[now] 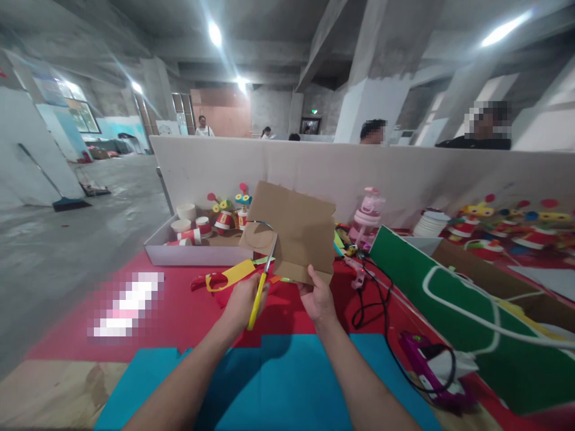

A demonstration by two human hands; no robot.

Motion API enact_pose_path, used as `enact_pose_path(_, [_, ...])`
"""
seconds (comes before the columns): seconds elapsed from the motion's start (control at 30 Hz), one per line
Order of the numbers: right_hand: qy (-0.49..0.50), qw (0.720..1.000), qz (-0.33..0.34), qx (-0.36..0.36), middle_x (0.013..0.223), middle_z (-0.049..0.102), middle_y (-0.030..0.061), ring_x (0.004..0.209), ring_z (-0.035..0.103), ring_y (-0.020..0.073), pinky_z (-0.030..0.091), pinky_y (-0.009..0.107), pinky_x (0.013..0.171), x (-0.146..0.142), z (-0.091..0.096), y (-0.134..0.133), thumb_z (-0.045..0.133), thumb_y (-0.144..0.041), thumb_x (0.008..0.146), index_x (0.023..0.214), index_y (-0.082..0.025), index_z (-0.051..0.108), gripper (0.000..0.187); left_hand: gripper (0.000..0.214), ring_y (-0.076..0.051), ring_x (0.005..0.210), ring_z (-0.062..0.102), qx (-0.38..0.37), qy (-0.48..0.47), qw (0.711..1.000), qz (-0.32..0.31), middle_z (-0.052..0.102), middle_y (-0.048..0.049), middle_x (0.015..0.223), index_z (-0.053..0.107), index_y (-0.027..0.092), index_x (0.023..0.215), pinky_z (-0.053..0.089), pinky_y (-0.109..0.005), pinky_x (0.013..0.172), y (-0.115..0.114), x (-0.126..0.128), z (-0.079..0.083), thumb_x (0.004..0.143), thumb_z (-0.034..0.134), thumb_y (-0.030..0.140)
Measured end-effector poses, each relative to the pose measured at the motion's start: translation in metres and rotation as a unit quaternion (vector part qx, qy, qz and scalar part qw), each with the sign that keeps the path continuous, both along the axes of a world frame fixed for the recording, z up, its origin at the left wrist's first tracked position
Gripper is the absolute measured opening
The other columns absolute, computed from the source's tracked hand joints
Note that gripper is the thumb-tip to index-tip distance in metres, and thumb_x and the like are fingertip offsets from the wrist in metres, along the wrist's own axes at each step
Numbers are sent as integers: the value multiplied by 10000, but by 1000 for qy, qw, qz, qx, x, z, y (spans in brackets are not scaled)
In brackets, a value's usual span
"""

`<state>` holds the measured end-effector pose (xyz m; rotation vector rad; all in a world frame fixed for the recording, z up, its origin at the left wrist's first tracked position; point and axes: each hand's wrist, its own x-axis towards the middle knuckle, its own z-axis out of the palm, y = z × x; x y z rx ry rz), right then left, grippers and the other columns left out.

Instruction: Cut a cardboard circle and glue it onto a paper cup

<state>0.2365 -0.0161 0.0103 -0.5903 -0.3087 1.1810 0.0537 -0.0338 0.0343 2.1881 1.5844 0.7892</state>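
Note:
My left hand (245, 300) is closed around the yellow handle of a pair of scissors (256, 302). The metal blades point up and meet the left part of a brown cardboard sheet (299, 221). A round outline shows on the cardboard beside the blades. My right hand (318, 297) grips the sheet's lower edge, thumb on the near face and the other fingers partly hidden behind it. Just beyond my left hand, a yellow paper piece (236, 274) with a curved cut-out lies on the red table cover (188, 326).
A white tray (197, 256) with paper cups and decorated cup figures stands at back left. To the right are a pink bottle (367, 215), a pink glue gun (358, 272), black cable, a purple power strip (422, 359) and a green board (449, 311). Blue sheets (287, 377) lie nearest me.

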Motion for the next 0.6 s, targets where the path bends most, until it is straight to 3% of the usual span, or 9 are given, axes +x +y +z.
enact_pose_path(0.23, [18,998,-36,42,1023,737,-37,829,705,132,607,235,658,17,6,5,788,-171,689,1108,-239,636,451,111,-213,721,626,-11,66,997,-40,638,-67,759,518,192,858,353,-267,614,-3,-7,10,881,471,289])
enact_pose_path(0.37, [32,997,-51,56,943,748,-35,793,716,141,617,254,632,34,10,9,735,-157,743,1063,-234,639,343,72,-224,679,621,-2,71,997,-18,631,-70,717,529,189,853,316,-273,571,1,-16,10,851,468,227])
enact_pose_path(0.5, [80,994,-58,38,838,751,-40,758,720,134,615,248,629,47,13,10,665,-103,767,973,-223,642,239,38,-173,572,594,-9,-59,998,14,601,-14,637,514,202,805,347,-247,549,11,-25,6,787,539,224])
enact_pose_path(0.6, [69,997,-19,16,799,748,-30,707,717,135,608,241,608,54,13,8,653,-115,741,905,-210,640,190,213,-135,447,544,-67,-264,961,51,593,24,592,495,211,824,357,-226,470,17,-27,9,774,614,382])
